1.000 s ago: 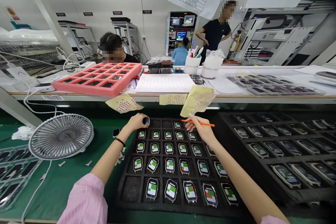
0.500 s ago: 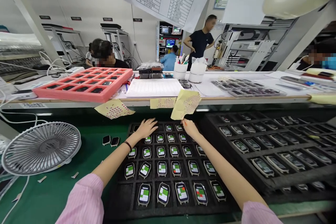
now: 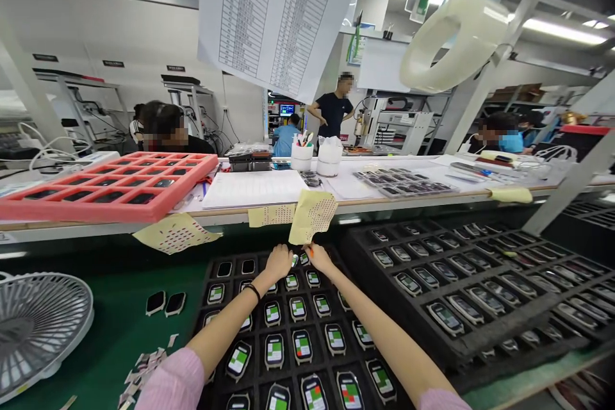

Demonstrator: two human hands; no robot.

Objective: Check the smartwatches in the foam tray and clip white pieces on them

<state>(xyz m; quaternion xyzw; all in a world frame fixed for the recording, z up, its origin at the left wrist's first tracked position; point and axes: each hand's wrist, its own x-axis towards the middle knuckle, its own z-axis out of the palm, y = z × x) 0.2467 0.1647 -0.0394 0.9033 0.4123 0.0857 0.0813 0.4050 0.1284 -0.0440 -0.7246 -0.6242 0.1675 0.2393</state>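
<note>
At the far rows of a black foam tray, my left hand has its fingers curled in at the edge of a smartwatch with a lit screen. Just right of it, my right hand has its fingertips pinched together beside another lit smartwatch. A small orange spot shows at the right fingertips; what they hold is too small to make out. Strapless watches with green, white and some red screen blocks fill most visible compartments. Two dark-screened watches sit at the tray's far left.
A second black foam tray of watches stands at right. Two dark watches, small strips and a fan are on the green mat at left. Yellow dotted sheets hang from the shelf, which bears a pink foam tray.
The view has tilted up and shifted right. My left hand has moved right from lying spread over the tray to curled fingers close beside my right hand, which stays at the far rows.
</note>
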